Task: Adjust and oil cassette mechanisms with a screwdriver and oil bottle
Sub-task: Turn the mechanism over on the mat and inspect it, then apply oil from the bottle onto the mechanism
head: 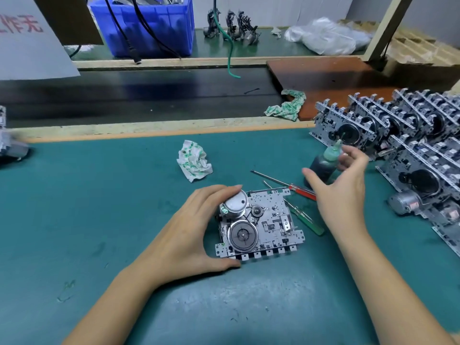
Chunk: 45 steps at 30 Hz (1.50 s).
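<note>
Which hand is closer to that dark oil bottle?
Right. The right hand is open around the oil bottle; the left hand holds the cassette mechanism.

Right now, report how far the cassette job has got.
Done: cannot tell. In hand: left hand steadies one cassette mechanism; right hand opens around the oil bottle. Left: both screwdrivers lie unused, and stacked mechanisms wait.

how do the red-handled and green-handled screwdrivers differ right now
The red-handled screwdriver lies farther from the person, near the oil bottle; the green-handled screwdriver lies nearer, beside the cassette mechanism. Red shows a long bare shaft; green's is mostly hidden. Both lie flat on the mat, unheld.
</note>
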### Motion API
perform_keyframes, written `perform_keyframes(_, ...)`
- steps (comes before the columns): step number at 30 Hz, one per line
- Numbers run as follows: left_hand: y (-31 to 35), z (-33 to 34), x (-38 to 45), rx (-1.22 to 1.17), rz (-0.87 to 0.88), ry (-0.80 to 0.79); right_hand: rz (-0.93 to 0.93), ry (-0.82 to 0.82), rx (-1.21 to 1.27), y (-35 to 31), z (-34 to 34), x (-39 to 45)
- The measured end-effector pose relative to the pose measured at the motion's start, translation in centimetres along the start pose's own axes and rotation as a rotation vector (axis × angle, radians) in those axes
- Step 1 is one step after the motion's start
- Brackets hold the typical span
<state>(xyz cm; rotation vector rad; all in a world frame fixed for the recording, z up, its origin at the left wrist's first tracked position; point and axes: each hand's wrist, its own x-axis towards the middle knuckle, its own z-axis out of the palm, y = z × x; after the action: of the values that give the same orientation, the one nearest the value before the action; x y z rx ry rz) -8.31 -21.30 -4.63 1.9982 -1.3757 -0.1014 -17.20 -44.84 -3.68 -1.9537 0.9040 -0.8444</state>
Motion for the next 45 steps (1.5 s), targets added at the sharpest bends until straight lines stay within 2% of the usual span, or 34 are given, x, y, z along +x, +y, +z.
perform_keyframes(3,-0.1,0.2,0.1,-0.016,0.008,-0.002,0.066,-0.076,-0.053,0.8,0.2,0.4)
perform_keyframes(6,-0.4,0.2,0.1,-0.048,0.006,-0.027,0.007,-0.126,-0.077,0.8,0.3,0.5)
perform_keyframes(11,-0.5,0.4,0.0,-0.106,-0.047,-0.025,-0.16,-0.152,0.192,-0.7,0.2,-0.4)
perform_keyframes(16,-0.5,0.3,-0.1,-0.241,-0.156,-0.005,-0.053,-0.198,0.544,-1.7,-0.2,-0.6)
perform_keyframes(17,-0.4,0.3,0.0,-0.275,-0.186,0.063,-0.012,-0.227,0.595,-1.8,-0.3,-0.6)
perform_keyframes(19,-0.6,0.5,0.4,-0.268,-0.266,0.335,0.064,-0.303,0.702,-1.8,-0.3,-0.5)
perform_keyframes(21,-1.4,0.3,1.3,-0.213,-0.454,0.625,0.11,-0.366,0.761,-1.8,0.0,-0.6)
perform_keyframes(22,-2.0,-0.1,2.0,-0.21,-0.577,0.683,0.122,-0.39,0.761,-1.7,0.2,-0.7)
perform_keyframes(23,-2.8,-0.5,2.6,-0.21,-0.698,0.673,0.125,-0.419,0.748,-1.6,0.4,-0.7)
perform_keyframes(25,-4.5,-1.3,3.9,-0.057,-0.832,0.522,0.118,-0.469,0.705,-1.5,0.8,-0.9)
perform_keyframes(27,-5.2,-2.0,5.4,0.145,-0.83,0.375,0.118,-0.489,0.688,-1.5,1.0,-1.1)
perform_keyframes(28,-4.9,-2.3,6.1,0.164,-0.82,0.363,0.123,-0.492,0.697,-1.5,1.0,-1.2)
perform_keyframes(30,-4.2,-2.4,7.2,0.017,-0.773,0.406,0.133,-0.493,0.713,-1.6,0.9,-1.2)
perform_keyframes(35,-1.5,-1.1,6.7,-0.708,-0.664,0.433,0.091,-0.495,0.662,-2.1,0.8,-1.4)
perform_keyframes(45,-0.9,-0.3,5.6,-1.057,-0.679,0.348,0.075,-0.508,0.561,-2.5,0.6,-1.8)
